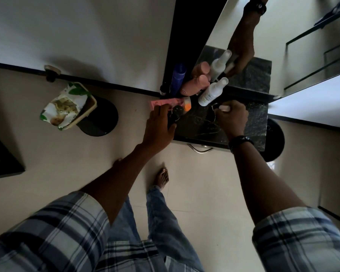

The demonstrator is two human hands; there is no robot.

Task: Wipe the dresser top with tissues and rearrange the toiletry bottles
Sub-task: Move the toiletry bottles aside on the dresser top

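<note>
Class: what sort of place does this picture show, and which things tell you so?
Likely a home dressing corner: a mirror rises behind a dark stone dresser top, and toiletry bottles, among them a white spray bottle, cluster at its back.

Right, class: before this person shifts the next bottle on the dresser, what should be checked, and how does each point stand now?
1. Left hand has a grip on the black round-topped item: cannot tell; the fingers lie over it.
2. Right hand holds a tissue: cannot tell; it is curled round a small pale thing.
3. White spray bottle upright by the mirror: ok.
4. Pink tube standing: not ok; it lies flat at the left edge.
5. Bare dresser top to set things on: ok.
</note>
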